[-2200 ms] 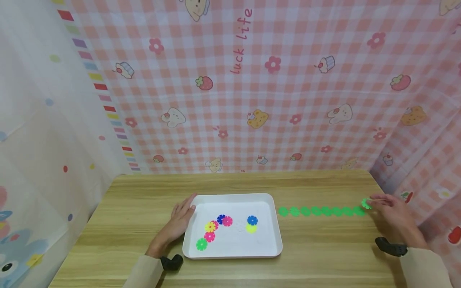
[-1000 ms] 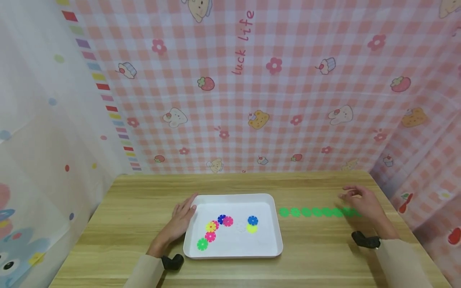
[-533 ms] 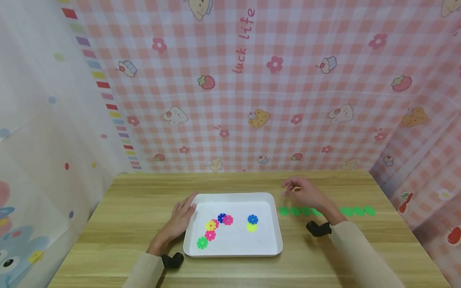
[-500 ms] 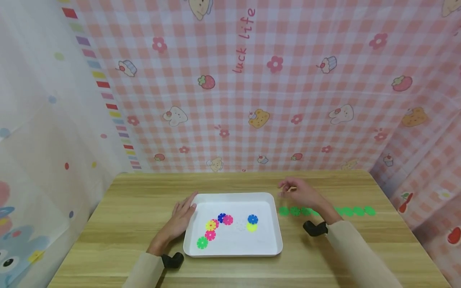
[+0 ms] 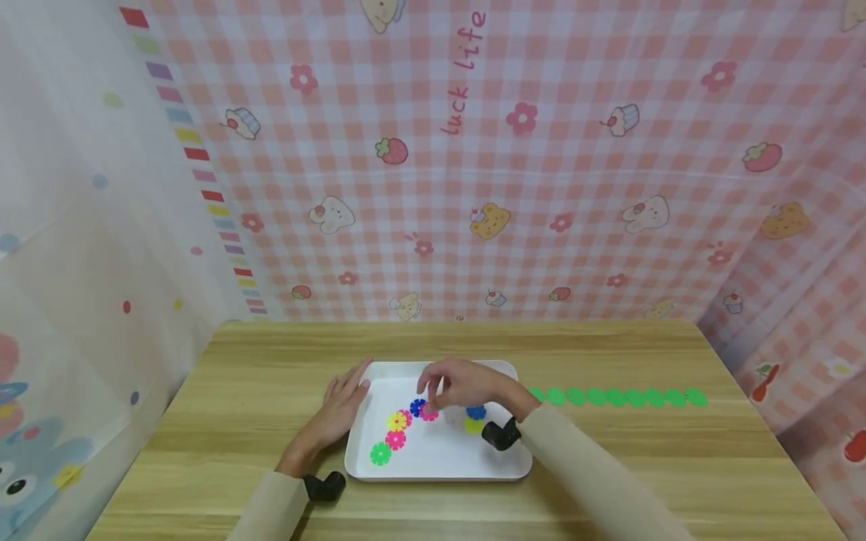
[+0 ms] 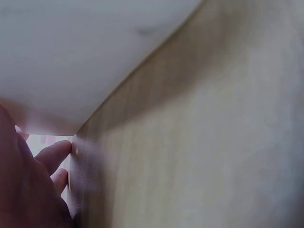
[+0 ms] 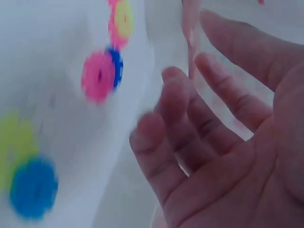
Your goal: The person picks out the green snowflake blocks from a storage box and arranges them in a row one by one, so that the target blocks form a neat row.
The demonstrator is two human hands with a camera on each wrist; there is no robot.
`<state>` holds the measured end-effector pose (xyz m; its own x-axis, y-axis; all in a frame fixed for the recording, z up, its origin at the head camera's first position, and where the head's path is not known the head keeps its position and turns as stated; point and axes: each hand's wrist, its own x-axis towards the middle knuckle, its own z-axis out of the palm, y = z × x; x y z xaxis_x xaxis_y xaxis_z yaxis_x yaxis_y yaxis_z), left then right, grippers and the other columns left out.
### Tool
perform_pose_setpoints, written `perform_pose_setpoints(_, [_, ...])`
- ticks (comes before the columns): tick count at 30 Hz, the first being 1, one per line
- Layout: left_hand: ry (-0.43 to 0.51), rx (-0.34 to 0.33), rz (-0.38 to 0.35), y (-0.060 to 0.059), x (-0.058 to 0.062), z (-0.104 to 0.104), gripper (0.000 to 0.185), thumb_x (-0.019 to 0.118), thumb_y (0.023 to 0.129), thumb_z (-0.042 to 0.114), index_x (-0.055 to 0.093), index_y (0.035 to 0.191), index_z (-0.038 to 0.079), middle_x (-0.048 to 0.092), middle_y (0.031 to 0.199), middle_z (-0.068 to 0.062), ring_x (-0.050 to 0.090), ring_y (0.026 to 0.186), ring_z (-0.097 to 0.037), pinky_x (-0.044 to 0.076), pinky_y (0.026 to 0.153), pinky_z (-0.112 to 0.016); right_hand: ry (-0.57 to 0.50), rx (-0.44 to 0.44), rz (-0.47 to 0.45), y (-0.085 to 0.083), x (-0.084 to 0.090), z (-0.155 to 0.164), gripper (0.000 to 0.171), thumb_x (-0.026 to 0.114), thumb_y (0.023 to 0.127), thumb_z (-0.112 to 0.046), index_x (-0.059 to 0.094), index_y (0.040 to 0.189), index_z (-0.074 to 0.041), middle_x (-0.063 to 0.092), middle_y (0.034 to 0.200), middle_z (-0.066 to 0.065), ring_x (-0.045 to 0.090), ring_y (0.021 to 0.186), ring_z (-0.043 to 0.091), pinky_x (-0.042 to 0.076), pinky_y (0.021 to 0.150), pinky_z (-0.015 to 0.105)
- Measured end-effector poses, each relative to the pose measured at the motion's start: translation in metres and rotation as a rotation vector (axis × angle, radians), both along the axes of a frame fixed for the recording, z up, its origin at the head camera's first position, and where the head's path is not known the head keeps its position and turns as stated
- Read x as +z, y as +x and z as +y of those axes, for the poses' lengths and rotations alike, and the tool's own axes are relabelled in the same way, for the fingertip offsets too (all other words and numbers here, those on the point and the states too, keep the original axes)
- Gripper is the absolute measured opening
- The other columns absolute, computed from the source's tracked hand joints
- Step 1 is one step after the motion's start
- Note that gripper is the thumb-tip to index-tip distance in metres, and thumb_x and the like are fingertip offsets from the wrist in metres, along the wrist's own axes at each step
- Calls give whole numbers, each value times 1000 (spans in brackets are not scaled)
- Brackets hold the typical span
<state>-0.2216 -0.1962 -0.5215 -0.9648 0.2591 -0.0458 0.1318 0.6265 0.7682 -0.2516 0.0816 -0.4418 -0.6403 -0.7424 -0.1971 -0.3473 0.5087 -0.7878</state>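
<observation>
A white tray point(image 5: 440, 467) lies on the table, holding several flower-shaped plastic discs. My left hand point(image 5: 335, 415) rests at its left edge with the fingers extended. Above the tray, my right hand point(image 5: 467, 383) is bent toward a pink disc point(image 7: 97, 78) and the dark blue disc point(image 5: 417, 408) partly under it. Its fingers are loosely curved with nothing between them. A yellow disc point(image 5: 396, 421), another pink disc point(image 5: 395, 439) and a green disc point(image 5: 380, 454) sit at the left. Under the right wrist are a blue disc point(image 5: 476, 412) and a lime-yellow one point(image 5: 473, 426), partly hidden.
Right of the tray, a straight row of several green discs point(image 5: 614, 397) lies on the wooden table point(image 5: 271, 361); my right forearm passes in front of its left end. A pink checked curtain point(image 5: 521, 173) hangs behind the table.
After leaving a green disc at the row's right end, my right hand has swept left and is now over the tray. The left hand has stayed at the tray's edge.
</observation>
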Motion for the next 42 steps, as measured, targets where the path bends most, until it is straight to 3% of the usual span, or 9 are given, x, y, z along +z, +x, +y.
perform_pose_setpoints(6, [-14,-6,34,-1,1,2,53,25,110,35,21,159,16,22,163,-15,12,151,-37,-8,119,-57,34,85,-60,6,-10,-37,26,77,87,-13,67,111,-9,65,86,-4,56,61,11,47,55,22])
perform_pose_setpoints(13, [1,-25,58,-2,2,2,54,26,110,36,22,159,15,23,162,-17,12,151,-38,-9,118,-58,72,158,-31,14,-22,-61,24,76,86,-9,68,108,-10,65,78,-4,55,68,3,44,65,17])
perform_pose_setpoints(22, [9,-37,63,-3,4,1,53,26,110,35,21,159,16,23,163,-15,11,151,-37,-9,118,-58,176,162,63,25,-27,-78,24,81,83,-18,68,104,-20,54,71,-8,48,64,3,40,60,17])
perform_pose_setpoints(29, [6,-34,58,-2,1,0,54,24,110,36,19,160,16,21,164,-14,11,152,-36,-11,118,-57,246,179,110,27,-28,-81,22,80,84,-15,68,101,-24,51,72,-7,46,66,5,38,61,18])
perform_pose_setpoints(42, [21,-31,61,1,-1,-1,54,24,110,34,19,159,13,20,164,-15,11,151,-38,-12,117,-59,243,158,113,27,-33,-83,20,80,83,-13,65,93,-23,53,72,-7,48,66,5,40,62,18])
